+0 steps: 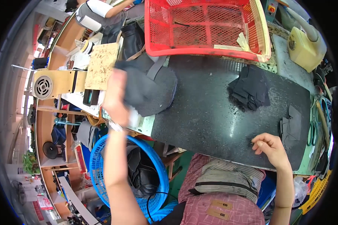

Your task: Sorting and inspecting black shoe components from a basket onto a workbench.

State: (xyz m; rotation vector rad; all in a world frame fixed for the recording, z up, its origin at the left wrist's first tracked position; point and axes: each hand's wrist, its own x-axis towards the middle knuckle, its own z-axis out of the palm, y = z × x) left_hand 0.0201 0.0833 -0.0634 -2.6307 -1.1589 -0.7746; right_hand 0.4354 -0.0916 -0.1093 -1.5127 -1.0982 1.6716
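Note:
My left hand (116, 93), blurred by motion, is over the left end of the black work board (199, 112). It grips a dark grey fabric piece (137, 84), also smeared. Beneath that piece lies a grey pile of flat cut pieces (165, 90), with a grey strip (156, 67) across its top. Above the board's near right part is my right hand (269, 148), its thumb and fingers curled together. Whatever they pinch, if anything, is too small to make out. Nearest to it are several thin grey pieces (291, 125). A crumpled dark stack (250, 88) sits farther back on the board.
A red plastic basket (202, 52) stands along the far edge. Below my left forearm is a blue basket (163, 172) of black pieces. A yellowish jug (302, 48) stands far right, scissors (312, 129) at the right edge. Another person's arm (116, 9) shows at the far left.

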